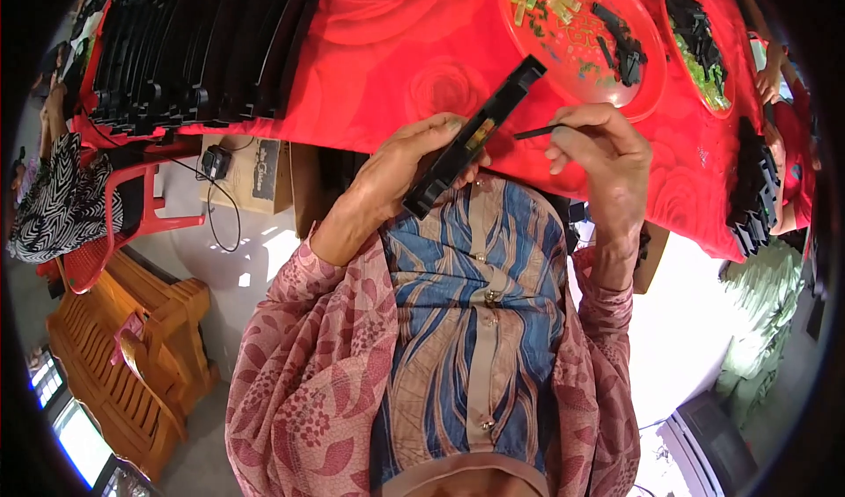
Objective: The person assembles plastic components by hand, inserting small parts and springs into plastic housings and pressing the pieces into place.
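Observation:
My left hand (pixel 415 158) is closed around a long black plastic strip (pixel 475 136), which slants up to the right in front of my chest. A small yellowish piece sits near the strip's middle. Between thumb and fingers, my right hand (pixel 603 149) pinches a thin dark stick-like piece (pixel 537 132), its tip pointing at the strip and apart from it. Beyond my hands, a red plastic basin (pixel 653 92) on the table holds yellow-green small parts and black pieces.
A red rose-patterned cloth covers the table (pixel 378 74). Many similar black strips (pixel 202 48) lie stacked at far left. A second red tray (pixel 727 101) and more black pieces (pixel 753 202) lie at right, near other people. A red chair (pixel 110 206) and wooden bench (pixel 132 347) stand left.

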A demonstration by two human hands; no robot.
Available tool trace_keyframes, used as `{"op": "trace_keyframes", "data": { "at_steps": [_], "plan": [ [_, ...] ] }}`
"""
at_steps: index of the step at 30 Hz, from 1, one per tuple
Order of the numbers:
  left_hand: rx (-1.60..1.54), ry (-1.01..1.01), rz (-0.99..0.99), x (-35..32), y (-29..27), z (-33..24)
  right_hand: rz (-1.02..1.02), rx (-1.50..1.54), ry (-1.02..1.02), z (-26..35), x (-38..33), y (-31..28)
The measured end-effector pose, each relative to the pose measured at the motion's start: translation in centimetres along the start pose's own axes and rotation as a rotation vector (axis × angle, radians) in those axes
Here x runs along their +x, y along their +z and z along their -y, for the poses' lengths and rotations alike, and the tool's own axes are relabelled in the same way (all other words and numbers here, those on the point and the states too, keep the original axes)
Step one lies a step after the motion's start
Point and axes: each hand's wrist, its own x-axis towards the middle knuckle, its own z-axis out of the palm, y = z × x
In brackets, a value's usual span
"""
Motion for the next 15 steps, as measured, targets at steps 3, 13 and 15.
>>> {"op": "trace_keyframes", "data": {
  "at_steps": [3,13,15],
  "plan": [
    [0.022,-0.058,0.022,-0.4,0.2,0.3,0.015,-0.013,0.055,-0.8,-0.2,0.8],
    [-0.032,-0.059,0.093,-2.1,0.5,0.2,0.122,-0.147,0.313,-1.6,-0.1,1.1],
    [-0.011,-0.026,0.107,-2.3,0.1,0.6,0.138,-0.175,0.344,-1.9,0.0,0.9]
  ]
}}
